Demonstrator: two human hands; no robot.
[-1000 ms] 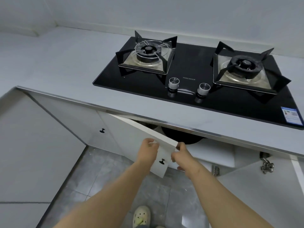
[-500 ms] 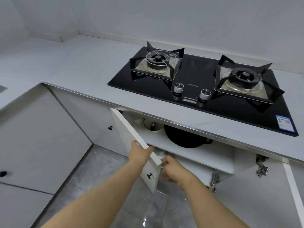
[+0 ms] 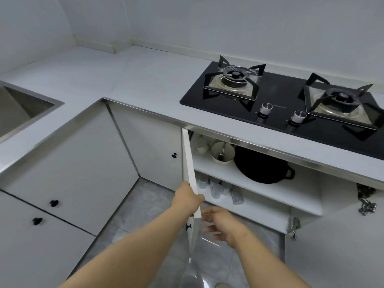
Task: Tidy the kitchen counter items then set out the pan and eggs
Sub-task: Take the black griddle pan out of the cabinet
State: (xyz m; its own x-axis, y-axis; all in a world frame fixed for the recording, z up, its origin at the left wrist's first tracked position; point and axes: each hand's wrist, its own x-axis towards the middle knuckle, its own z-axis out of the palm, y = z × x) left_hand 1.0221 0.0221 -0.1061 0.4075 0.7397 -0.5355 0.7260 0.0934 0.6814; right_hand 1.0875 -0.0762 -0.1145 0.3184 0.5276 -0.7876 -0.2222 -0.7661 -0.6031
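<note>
left hand (image 3: 188, 199) is curled round the edge of the cabinet door (image 3: 189, 163), which is swung wide. right hand (image 3: 223, 224), blurred, is held just beside the door's lower corner, fingers loosely spread, nothing seen in them. the pan (image 3: 261, 169) lies on the upper shelf (image 3: 207, 165) beside a metal bowl (image 3: 222, 153). no eggs are seen. beyond, the counter (image 3: 145, 84) carries the stove (image 3: 276, 96). setting-out is judged barely begun.

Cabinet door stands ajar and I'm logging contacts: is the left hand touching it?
Touching. The head view shows the left hand gripping the cabinet door by its edge.
</note>
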